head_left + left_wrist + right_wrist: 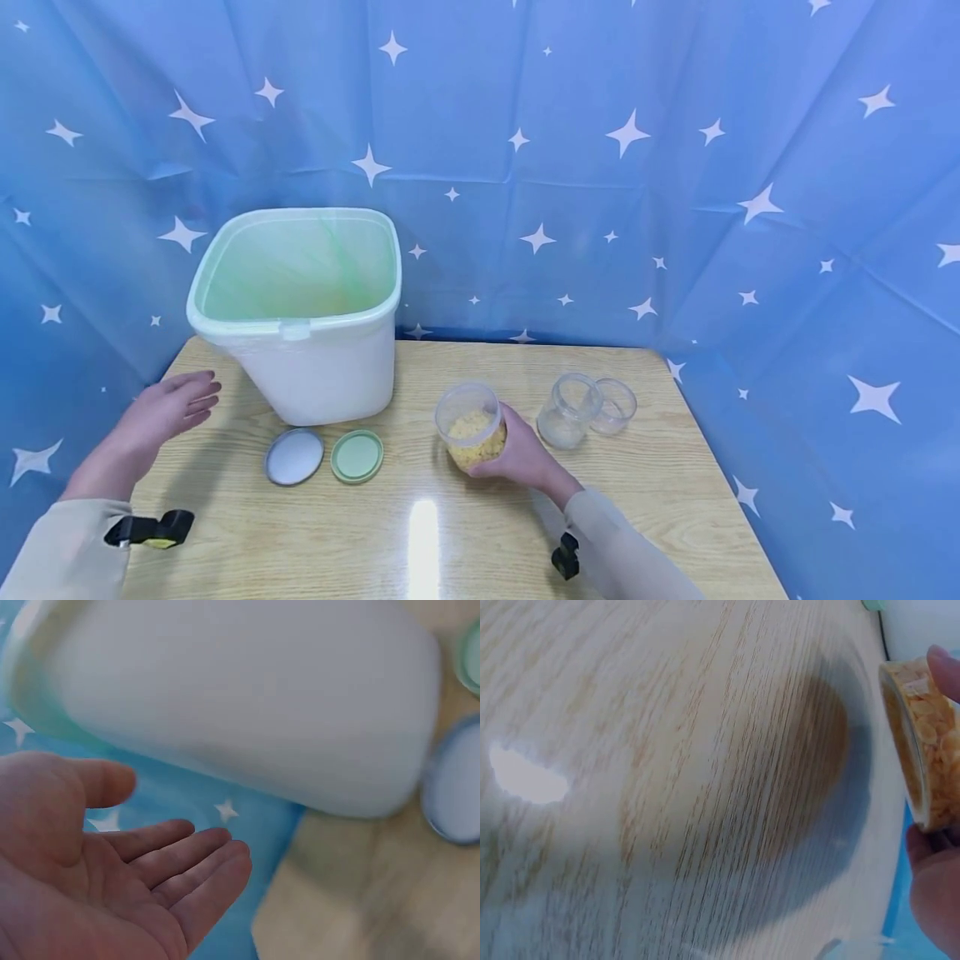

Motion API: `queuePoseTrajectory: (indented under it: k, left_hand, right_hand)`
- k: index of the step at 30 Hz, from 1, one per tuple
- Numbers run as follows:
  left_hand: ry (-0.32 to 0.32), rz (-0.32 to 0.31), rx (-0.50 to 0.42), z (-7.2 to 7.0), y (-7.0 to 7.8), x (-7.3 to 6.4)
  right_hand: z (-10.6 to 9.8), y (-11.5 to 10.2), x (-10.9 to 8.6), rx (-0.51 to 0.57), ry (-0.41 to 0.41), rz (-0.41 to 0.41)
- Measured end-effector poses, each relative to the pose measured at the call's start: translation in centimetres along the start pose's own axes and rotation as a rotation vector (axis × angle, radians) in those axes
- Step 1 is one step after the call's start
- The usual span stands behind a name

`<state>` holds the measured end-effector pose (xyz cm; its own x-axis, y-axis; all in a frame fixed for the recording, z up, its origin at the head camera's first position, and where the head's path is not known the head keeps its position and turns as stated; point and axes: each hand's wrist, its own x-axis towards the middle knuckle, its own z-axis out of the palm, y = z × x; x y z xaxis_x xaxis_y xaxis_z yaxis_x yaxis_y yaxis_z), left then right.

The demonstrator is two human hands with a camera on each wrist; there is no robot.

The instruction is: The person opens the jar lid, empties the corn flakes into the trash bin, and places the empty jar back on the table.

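Note:
My right hand point(521, 450) grips a clear round jar point(471, 429) of yellow flaky pieces from its right side. The jar's open top tilts toward the head camera. In the right wrist view the jar point(934, 742) hangs over the table beside its own shadow, fingertips at both of its sides. Out to the left, my left hand point(168, 408) is held in the air with fingers extended and nothing in it. From the left wrist view, that hand point(112, 877) is palm up, beside the tall white bin point(255, 690).
The white bin point(330, 375) with a pale green liner stands at the back left. Before it lie a grey-rimmed lid point(294, 457) and a green lid point(357, 457). Right of the jar stand a clear open jar point(562, 425) and a clear round lid point(618, 404). A blue star-patterned curtain surrounds the table.

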<state>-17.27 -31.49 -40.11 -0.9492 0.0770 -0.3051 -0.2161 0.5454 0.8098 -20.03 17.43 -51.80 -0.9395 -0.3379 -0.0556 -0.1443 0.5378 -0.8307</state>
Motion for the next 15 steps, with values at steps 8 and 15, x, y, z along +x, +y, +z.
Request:
queuePoseTrajectory:
  k: [8, 15]
  left_hand:
    - [-0.041, -0.038, 0.192, 2.4, -2.3, 0.3]
    - [-0.112, 0.065, 0.175, 5.3, -1.9, 0.5]
  right_hand:
    - [-0.1, -0.2, -0.4, -0.02, -0.031, 0.003]
    - [0.0, -0.4, -0.7, -0.032, -0.057, -0.025]
